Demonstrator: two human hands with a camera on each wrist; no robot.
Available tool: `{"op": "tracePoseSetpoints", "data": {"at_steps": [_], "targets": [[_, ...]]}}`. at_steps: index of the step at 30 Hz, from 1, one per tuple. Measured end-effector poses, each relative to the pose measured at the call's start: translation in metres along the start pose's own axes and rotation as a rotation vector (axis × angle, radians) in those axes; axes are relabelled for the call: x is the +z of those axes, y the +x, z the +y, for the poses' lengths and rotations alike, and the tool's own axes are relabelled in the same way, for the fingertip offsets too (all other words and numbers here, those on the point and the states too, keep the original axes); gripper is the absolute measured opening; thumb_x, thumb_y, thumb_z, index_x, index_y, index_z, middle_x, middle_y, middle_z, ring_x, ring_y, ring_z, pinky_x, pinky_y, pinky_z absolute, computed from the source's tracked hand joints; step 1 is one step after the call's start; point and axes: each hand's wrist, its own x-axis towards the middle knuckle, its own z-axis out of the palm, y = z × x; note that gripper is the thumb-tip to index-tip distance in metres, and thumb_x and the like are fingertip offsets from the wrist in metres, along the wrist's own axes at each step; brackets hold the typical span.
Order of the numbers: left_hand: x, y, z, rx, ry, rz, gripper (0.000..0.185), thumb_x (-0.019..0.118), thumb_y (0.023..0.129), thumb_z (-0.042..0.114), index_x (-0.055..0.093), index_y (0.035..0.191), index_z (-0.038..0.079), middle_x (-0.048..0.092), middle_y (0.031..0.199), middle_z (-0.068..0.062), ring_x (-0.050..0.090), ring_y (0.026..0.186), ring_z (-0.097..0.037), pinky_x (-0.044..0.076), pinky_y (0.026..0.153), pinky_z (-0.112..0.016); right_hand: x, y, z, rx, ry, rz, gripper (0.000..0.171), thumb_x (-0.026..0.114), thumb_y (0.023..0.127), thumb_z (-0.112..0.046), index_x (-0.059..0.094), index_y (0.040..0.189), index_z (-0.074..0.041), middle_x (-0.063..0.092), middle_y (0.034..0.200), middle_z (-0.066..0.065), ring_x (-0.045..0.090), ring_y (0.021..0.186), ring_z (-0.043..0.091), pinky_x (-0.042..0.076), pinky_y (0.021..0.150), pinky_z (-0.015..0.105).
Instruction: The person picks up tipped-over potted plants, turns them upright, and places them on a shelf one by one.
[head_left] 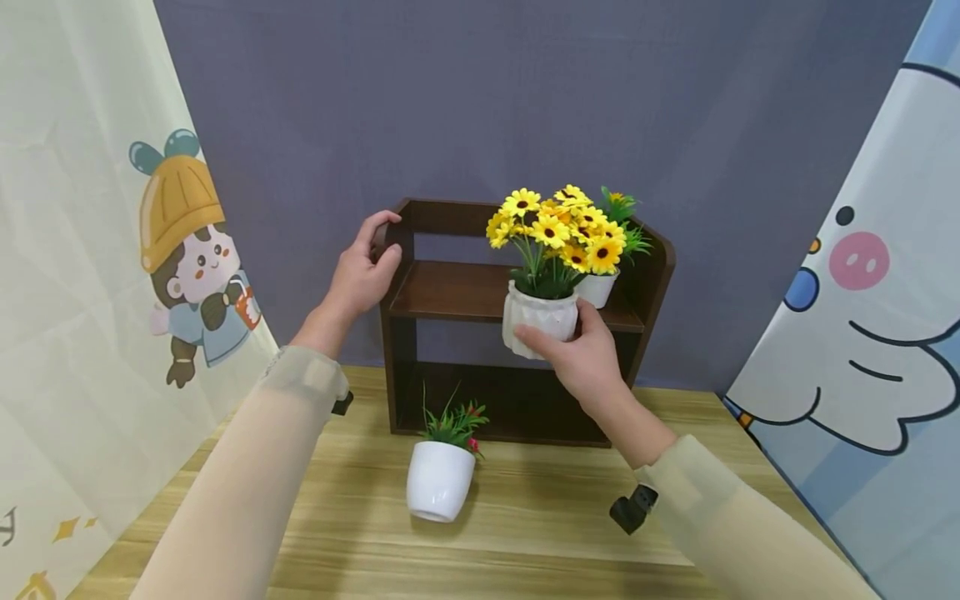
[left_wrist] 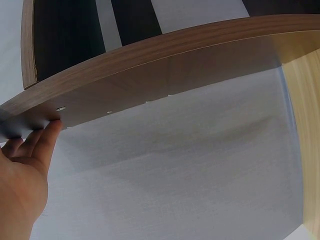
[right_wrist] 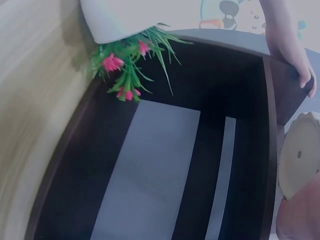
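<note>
My right hand (head_left: 588, 358) grips a white ribbed pot (head_left: 536, 312) of yellow artificial flowers (head_left: 555, 229), thumb across its front. It is in front of the brown wooden shelf (head_left: 457, 287), at the height of its upper board. In the right wrist view the underside of the held pot (right_wrist: 300, 155) shows at the right edge. My left hand (head_left: 363, 271) holds the upper part of the shelf's left side panel, thumb and index finger at its edge. In the left wrist view several fingers (left_wrist: 49, 142) touch the panel's outer face.
A smaller white pot (head_left: 596, 289) with green leaves stands on the upper board's right end, partly hidden behind the flowers. In front of the shelf, another white pot (head_left: 440, 482) with grass and red flowers sits tilted on the wood-patterned table (head_left: 540, 533). Printed curtains (head_left: 862, 350) hang at both sides.
</note>
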Motion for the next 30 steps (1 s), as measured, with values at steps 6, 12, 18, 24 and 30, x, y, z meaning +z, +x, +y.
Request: {"op": "tracePoseSetpoints", "data": {"at_steps": [6, 12, 18, 24, 30], "targets": [[0.000, 0.000, 0.001, -0.004, -0.001, 0.004, 0.046, 0.052, 0.110, 0.036, 0.048, 0.155, 0.041, 0.066, 0.115, -0.012, 0.059, 0.094, -0.030, 0.045, 0.080, -0.042, 0.002, 0.015, -0.003, -0.046, 0.035, 0.023, 0.086, 0.090, 0.090, -0.044, 0.046, 0.157, -0.012, 0.058, 0.147, 0.011, 0.061, 0.128, 0.029, 0.055, 0.104, 0.048], [0.000, 0.002, 0.000, -0.009, 0.000, 0.007, 0.045, 0.052, 0.110, 0.037, 0.047, 0.154, 0.042, 0.066, 0.115, -0.011, 0.059, 0.093, -0.030, 0.045, 0.080, -0.043, 0.008, 0.023, -0.007, -0.079, 0.068, 0.028, 0.085, 0.091, 0.090, -0.042, 0.048, 0.155, -0.012, 0.060, 0.145, 0.011, 0.062, 0.127, 0.029, 0.056, 0.104, 0.047], [0.001, 0.001, -0.002, -0.013, 0.006, -0.008, 0.045, 0.051, 0.111, 0.037, 0.046, 0.155, 0.041, 0.060, 0.104, -0.012, 0.057, 0.087, -0.031, 0.044, 0.076, -0.042, 0.013, 0.033, -0.006, -0.094, 0.077, 0.045, 0.081, 0.092, 0.089, -0.039, 0.051, 0.152, -0.010, 0.061, 0.142, 0.011, 0.062, 0.125, 0.030, 0.056, 0.103, 0.049], [0.002, 0.000, 0.000, -0.009, -0.001, 0.002, 0.045, 0.052, 0.110, 0.036, 0.047, 0.155, 0.040, 0.064, 0.111, -0.012, 0.059, 0.093, -0.030, 0.045, 0.080, -0.042, 0.018, 0.046, 0.000, -0.138, 0.078, 0.054, 0.072, 0.094, 0.087, -0.038, 0.059, 0.144, -0.011, 0.066, 0.136, 0.009, 0.065, 0.121, 0.029, 0.056, 0.102, 0.050], [0.001, 0.000, 0.000, -0.001, 0.004, 0.008, 0.045, 0.051, 0.110, 0.036, 0.047, 0.155, 0.040, 0.061, 0.104, -0.012, 0.056, 0.087, -0.029, 0.044, 0.076, -0.041, 0.025, 0.051, 0.000, -0.154, 0.014, 0.104, 0.073, 0.095, 0.085, -0.040, 0.061, 0.142, -0.010, 0.068, 0.133, 0.009, 0.067, 0.118, 0.030, 0.058, 0.101, 0.053]]}}
